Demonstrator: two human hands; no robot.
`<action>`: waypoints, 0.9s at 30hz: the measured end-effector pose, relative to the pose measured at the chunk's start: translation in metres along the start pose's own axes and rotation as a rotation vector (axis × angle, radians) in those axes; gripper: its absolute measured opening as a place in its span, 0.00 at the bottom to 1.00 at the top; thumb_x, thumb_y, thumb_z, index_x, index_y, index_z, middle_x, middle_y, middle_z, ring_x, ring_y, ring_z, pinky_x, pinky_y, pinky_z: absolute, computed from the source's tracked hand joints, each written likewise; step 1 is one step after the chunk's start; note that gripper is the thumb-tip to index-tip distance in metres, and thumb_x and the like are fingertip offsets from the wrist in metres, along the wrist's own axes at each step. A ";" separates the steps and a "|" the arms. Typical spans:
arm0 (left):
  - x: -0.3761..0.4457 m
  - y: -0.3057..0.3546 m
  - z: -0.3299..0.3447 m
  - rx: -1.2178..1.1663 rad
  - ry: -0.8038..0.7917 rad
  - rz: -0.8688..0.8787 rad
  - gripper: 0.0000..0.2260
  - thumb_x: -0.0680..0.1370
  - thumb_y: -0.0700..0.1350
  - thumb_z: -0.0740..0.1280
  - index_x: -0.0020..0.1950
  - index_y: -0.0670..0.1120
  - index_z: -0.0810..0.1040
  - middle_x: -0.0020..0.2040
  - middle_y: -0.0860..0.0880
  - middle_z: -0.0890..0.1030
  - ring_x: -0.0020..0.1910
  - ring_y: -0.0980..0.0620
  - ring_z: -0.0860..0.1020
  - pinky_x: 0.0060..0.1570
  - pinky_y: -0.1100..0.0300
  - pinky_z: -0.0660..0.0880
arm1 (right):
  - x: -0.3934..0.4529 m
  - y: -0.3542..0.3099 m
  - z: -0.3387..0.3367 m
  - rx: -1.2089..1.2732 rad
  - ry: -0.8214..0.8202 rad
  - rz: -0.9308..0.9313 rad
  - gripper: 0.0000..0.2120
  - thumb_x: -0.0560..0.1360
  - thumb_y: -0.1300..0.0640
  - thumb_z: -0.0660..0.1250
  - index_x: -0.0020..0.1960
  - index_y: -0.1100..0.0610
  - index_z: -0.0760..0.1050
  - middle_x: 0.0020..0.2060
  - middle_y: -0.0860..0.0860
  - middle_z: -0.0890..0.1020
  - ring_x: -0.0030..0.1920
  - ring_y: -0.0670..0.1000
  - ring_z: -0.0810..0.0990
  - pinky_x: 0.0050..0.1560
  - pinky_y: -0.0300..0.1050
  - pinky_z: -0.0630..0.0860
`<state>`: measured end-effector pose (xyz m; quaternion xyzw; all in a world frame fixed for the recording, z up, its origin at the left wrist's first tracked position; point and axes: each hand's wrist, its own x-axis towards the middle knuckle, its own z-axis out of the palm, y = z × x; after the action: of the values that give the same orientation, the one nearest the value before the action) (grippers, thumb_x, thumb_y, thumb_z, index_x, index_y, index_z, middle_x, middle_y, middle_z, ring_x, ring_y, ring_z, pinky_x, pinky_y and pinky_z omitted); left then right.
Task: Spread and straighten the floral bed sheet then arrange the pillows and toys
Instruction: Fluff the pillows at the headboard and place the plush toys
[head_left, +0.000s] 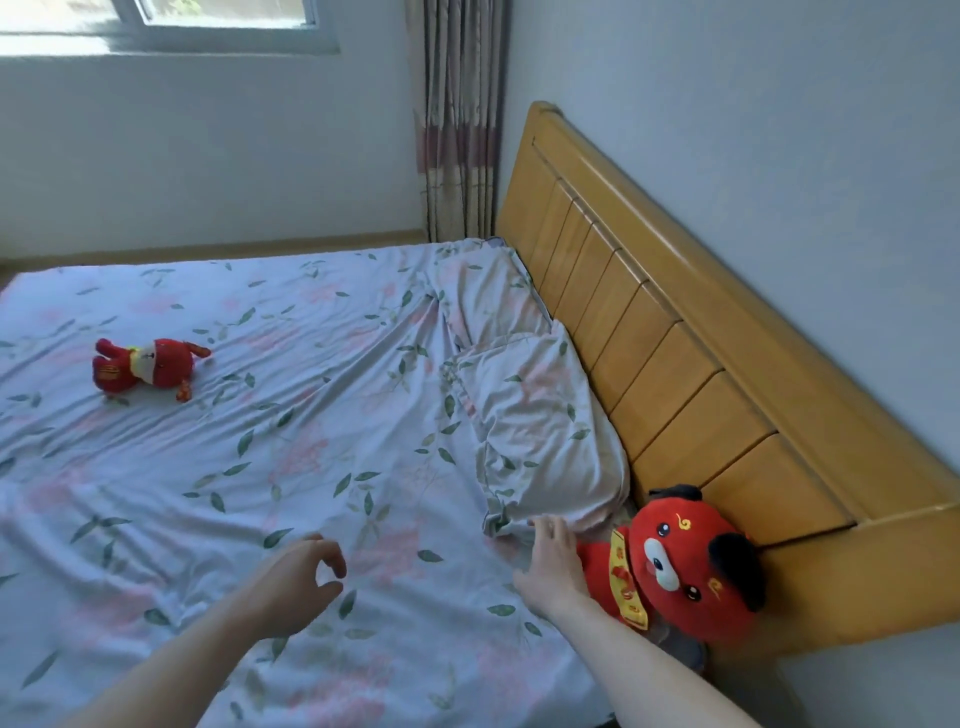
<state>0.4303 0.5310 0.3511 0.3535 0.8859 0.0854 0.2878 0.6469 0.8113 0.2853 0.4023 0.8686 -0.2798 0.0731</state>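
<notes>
while our left hand (298, 574) hovers just above the floral bed sheet (249, 467) with its fingers loosely curled and holding nothing, our right hand (550, 564) lies with relaxed, straight fingers whose tips touch the near corner of the nearer pillow (540, 431), at about 5 o'clock in the view. that pillow rests against the wooden headboard (675, 332) at 3 o'clock, and a second pillow (488, 296) lies beyond it toward 1 o'clock, both in the same floral cloth. the sheet covers the bed but shows creases fanning out from the pillows. a large red plush toy (685, 566) sits wedged against the headboard just beside our right wrist, and a small red plush toy (148, 366) lies on its side on the sheet at 9 o'clock, well apart from the hands. a striped curtain (457, 119) hangs at 12 o'clock beside a window (156, 26)
</notes>
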 end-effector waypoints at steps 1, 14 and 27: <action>-0.010 -0.018 -0.002 0.004 0.021 -0.017 0.04 0.78 0.55 0.70 0.46 0.62 0.76 0.52 0.61 0.74 0.43 0.62 0.78 0.45 0.63 0.74 | -0.003 -0.021 0.006 0.037 -0.004 -0.006 0.27 0.72 0.57 0.69 0.68 0.50 0.65 0.68 0.48 0.62 0.68 0.52 0.68 0.65 0.46 0.71; -0.181 -0.223 -0.032 0.018 0.168 -0.057 0.05 0.77 0.58 0.70 0.48 0.63 0.75 0.55 0.62 0.73 0.41 0.64 0.77 0.41 0.63 0.73 | -0.129 -0.276 0.134 0.074 -0.120 -0.194 0.31 0.73 0.56 0.66 0.74 0.50 0.61 0.71 0.49 0.61 0.69 0.55 0.65 0.62 0.48 0.69; -0.278 -0.393 -0.095 -0.121 0.279 -0.131 0.06 0.78 0.57 0.70 0.52 0.62 0.74 0.57 0.62 0.72 0.48 0.62 0.77 0.49 0.59 0.76 | -0.187 -0.454 0.228 0.089 -0.195 -0.344 0.32 0.73 0.53 0.67 0.74 0.49 0.62 0.69 0.46 0.62 0.68 0.51 0.67 0.68 0.47 0.70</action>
<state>0.3112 0.0591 0.4141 0.2616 0.9317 0.1680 0.1876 0.4131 0.3283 0.3557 0.2217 0.9002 -0.3638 0.0900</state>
